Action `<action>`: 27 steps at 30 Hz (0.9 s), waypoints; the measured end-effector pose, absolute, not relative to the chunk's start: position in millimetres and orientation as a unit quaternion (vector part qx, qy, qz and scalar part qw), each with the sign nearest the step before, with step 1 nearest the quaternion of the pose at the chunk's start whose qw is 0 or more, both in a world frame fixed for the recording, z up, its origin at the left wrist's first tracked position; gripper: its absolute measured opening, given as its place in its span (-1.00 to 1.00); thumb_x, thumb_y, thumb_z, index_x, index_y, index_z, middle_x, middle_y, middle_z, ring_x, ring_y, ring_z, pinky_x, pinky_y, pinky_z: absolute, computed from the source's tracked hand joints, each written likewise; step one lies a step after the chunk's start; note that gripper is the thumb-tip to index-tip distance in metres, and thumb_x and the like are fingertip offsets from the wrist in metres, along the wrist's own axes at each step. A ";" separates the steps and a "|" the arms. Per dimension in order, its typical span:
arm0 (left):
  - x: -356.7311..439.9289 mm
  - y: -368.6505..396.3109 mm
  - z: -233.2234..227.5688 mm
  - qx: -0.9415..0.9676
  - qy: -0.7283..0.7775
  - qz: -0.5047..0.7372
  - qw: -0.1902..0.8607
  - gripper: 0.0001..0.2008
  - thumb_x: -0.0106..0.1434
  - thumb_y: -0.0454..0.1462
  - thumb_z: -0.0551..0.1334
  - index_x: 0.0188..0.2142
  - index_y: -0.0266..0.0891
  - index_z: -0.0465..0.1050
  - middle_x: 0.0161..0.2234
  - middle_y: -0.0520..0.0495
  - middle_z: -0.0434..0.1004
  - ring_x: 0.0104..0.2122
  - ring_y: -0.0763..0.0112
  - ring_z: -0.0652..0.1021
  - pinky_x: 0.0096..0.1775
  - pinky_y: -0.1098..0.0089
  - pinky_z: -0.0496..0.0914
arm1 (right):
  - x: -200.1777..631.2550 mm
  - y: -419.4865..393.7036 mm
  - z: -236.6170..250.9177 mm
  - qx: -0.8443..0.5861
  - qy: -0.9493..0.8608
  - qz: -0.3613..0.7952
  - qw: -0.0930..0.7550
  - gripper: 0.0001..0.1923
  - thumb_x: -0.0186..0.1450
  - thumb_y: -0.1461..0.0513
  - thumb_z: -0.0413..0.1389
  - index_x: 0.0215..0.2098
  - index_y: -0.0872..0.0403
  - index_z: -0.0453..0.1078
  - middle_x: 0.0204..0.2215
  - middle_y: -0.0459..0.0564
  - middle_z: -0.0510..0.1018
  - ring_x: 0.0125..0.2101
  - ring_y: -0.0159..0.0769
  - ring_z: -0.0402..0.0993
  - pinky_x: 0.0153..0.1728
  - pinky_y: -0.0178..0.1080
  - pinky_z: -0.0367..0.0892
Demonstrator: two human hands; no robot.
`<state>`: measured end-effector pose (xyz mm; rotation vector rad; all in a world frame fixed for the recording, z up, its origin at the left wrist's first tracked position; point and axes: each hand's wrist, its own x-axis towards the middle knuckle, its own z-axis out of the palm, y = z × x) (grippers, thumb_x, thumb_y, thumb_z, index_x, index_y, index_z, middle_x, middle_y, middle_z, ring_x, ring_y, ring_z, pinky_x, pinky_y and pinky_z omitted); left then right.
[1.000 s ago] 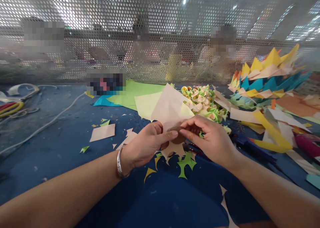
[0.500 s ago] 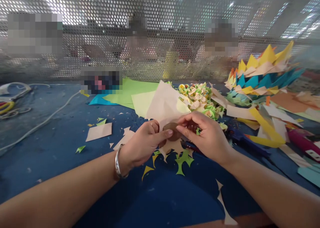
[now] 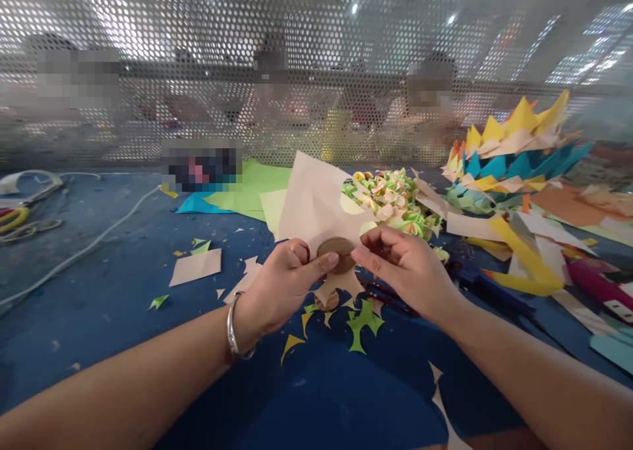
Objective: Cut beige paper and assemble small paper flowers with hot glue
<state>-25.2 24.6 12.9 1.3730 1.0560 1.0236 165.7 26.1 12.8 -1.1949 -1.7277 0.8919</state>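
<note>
My left hand grips a pale pink sheet of paper at its lower edge. Under the left thumb, a round brown disc lies flat against that sheet. My right hand pinches the sheet at the right side of the disc, its thumb at the disc's edge and its fingers partly hidden. Rounded notches are cut from the sheet's right and lower edges. Below the hands, a second wooden disc lies on the table among green scraps and yellow scraps.
Behind the sheet are a heap of folded paper pieces and green paper. To the right lie a blue glue gun, a magenta tool, yellow strips and pointed paper craft. A white cable crosses the left; perforated metal stands behind.
The sheet has tilted left and shows more of its face. The disc is less covered by the fingers, and the wooden disc below has come into view. Both hands keep hold.
</note>
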 end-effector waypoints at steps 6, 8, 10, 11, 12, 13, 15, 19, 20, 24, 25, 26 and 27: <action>-25.9 19.3 19.4 0.622 0.520 0.357 0.464 -0.43 0.15 -0.09 0.29 -0.74 -0.15 -0.07 -0.71 0.18 -0.15 -0.67 0.58 -0.06 -0.60 0.38 -0.14 | 165.3 22.9 12.5 -0.470 -0.711 0.350 0.389 -0.74 0.26 0.09 0.18 -0.44 0.06 0.26 -0.56 -0.20 0.24 -0.55 -0.47 0.18 -0.56 -0.37 0.16; -27.6 19.4 20.1 0.621 0.528 0.334 0.473 -0.44 0.16 -0.10 0.28 -0.77 -0.16 -0.01 -0.74 0.18 -0.12 -0.69 0.58 -0.04 -0.61 0.37 -0.13 | 166.7 22.9 14.6 -0.469 -0.723 0.338 0.378 -0.75 0.28 0.09 0.16 -0.43 0.06 0.28 -0.55 -0.19 0.27 -0.55 -0.46 0.21 -0.55 -0.36 0.18; -30.2 21.7 18.2 0.605 0.542 0.330 0.481 -0.51 0.15 -0.10 0.30 -0.76 -0.19 0.13 -0.76 0.18 -0.05 -0.71 0.58 0.00 -0.62 0.38 -0.12 | 169.1 24.1 17.7 -0.474 -0.738 0.317 0.361 -0.78 0.29 0.09 0.14 -0.40 0.07 0.32 -0.52 -0.16 0.35 -0.52 -0.43 0.28 -0.51 -0.36 0.22; -31.6 23.7 16.5 0.593 0.548 0.335 0.485 -0.55 0.14 -0.10 0.31 -0.73 -0.20 0.21 -0.75 0.17 0.00 -0.71 0.58 0.02 -0.62 0.39 -0.11 | 170.8 25.1 19.5 -0.478 -0.748 0.303 0.345 -0.79 0.30 0.10 0.12 -0.38 0.07 0.35 -0.51 -0.14 0.40 -0.50 -0.41 0.32 -0.49 -0.35 0.24; -32.9 26.2 14.5 0.575 0.554 0.347 0.492 -0.59 0.14 -0.09 0.31 -0.70 -0.21 0.28 -0.75 0.16 0.06 -0.71 0.57 0.06 -0.62 0.41 -0.09 | 172.8 26.2 21.4 -0.484 -0.761 0.287 0.322 -0.79 0.31 0.10 0.11 -0.37 0.07 0.38 -0.49 -0.11 0.44 -0.49 -0.40 0.35 -0.48 -0.34 0.25; -33.9 28.8 12.5 0.556 0.556 0.361 0.501 -0.61 0.14 -0.07 0.31 -0.67 -0.22 0.33 -0.73 0.14 0.12 -0.70 0.56 0.11 -0.62 0.42 -0.04 | 175.1 27.4 23.1 -0.490 -0.777 0.268 0.291 -0.79 0.31 0.11 0.11 -0.38 0.07 0.39 -0.48 -0.10 0.46 -0.48 -0.39 0.36 -0.48 -0.34 0.25; -35.0 34.1 9.3 0.510 0.542 0.414 0.525 -0.67 0.11 -0.13 0.35 -0.64 -0.25 0.39 -0.68 0.08 0.27 -0.64 0.55 0.25 -0.57 0.45 0.12 | 179.8 29.4 25.9 -0.493 -0.811 0.231 0.214 -0.80 0.30 0.13 0.12 -0.40 0.08 0.41 -0.48 -0.08 0.48 -0.50 -0.38 0.38 -0.49 -0.32 0.23; -33.5 39.7 8.0 0.423 0.492 0.481 0.590 -0.84 0.04 -0.28 0.41 -0.56 -0.30 0.50 -0.55 0.00 0.45 -0.50 0.51 0.41 -0.40 0.47 0.31 | 186.8 30.7 27.9 -0.503 -0.839 0.183 0.095 -0.84 0.28 0.19 0.12 -0.44 0.07 0.39 -0.51 -0.09 0.49 -0.52 -0.37 0.38 -0.50 -0.31 0.18; -32.9 40.0 8.3 0.410 0.486 0.486 0.599 -0.85 0.04 -0.30 0.41 -0.55 -0.31 0.51 -0.53 -0.02 0.48 -0.48 0.51 0.43 -0.38 0.47 0.32 | 187.7 30.7 27.8 -0.508 -0.841 0.172 0.073 -0.85 0.28 0.20 0.12 -0.45 0.06 0.37 -0.52 -0.09 0.49 -0.53 -0.37 0.37 -0.51 -0.31 0.16; -31.3 39.6 9.9 0.392 0.477 0.494 0.612 -0.89 0.06 -0.32 0.40 -0.51 -0.33 0.54 -0.46 -0.07 0.55 -0.41 0.48 0.48 -0.33 0.46 0.36 | 189.4 31.3 25.3 -0.517 -0.844 0.142 0.013 -0.88 0.22 0.26 0.13 -0.48 0.05 0.33 -0.56 -0.11 0.49 -0.58 -0.38 0.33 -0.55 -0.30 0.09; -31.1 39.6 10.4 0.392 0.475 0.495 0.613 -0.90 0.08 -0.33 0.38 -0.50 -0.33 0.55 -0.46 -0.07 0.55 -0.41 0.47 0.49 -0.32 0.46 0.36 | 189.5 31.5 24.6 -0.520 -0.842 0.146 0.007 -0.90 0.21 0.28 0.12 -0.47 0.04 0.33 -0.57 -0.11 0.49 -0.58 -0.38 0.33 -0.56 -0.30 0.08; -30.9 39.6 10.9 0.392 0.473 0.497 0.613 -0.91 0.09 -0.33 0.37 -0.50 -0.33 0.55 -0.47 -0.07 0.55 -0.40 0.47 0.50 -0.32 0.45 0.37 | 189.5 31.8 24.0 -0.525 -0.838 0.151 0.004 -0.92 0.19 0.29 0.12 -0.47 0.04 0.33 -0.58 -0.12 0.49 -0.59 -0.38 0.33 -0.56 -0.30 0.07; -30.8 39.8 11.4 0.392 0.472 0.501 0.610 -0.91 0.10 -0.33 0.36 -0.51 -0.32 0.55 -0.48 -0.06 0.55 -0.41 0.47 0.50 -0.32 0.45 0.37 | 189.4 31.9 23.5 -0.530 -0.833 0.156 0.000 -0.92 0.17 0.31 0.11 -0.48 0.04 0.33 -0.59 -0.12 0.48 -0.59 -0.38 0.33 -0.57 -0.31 0.07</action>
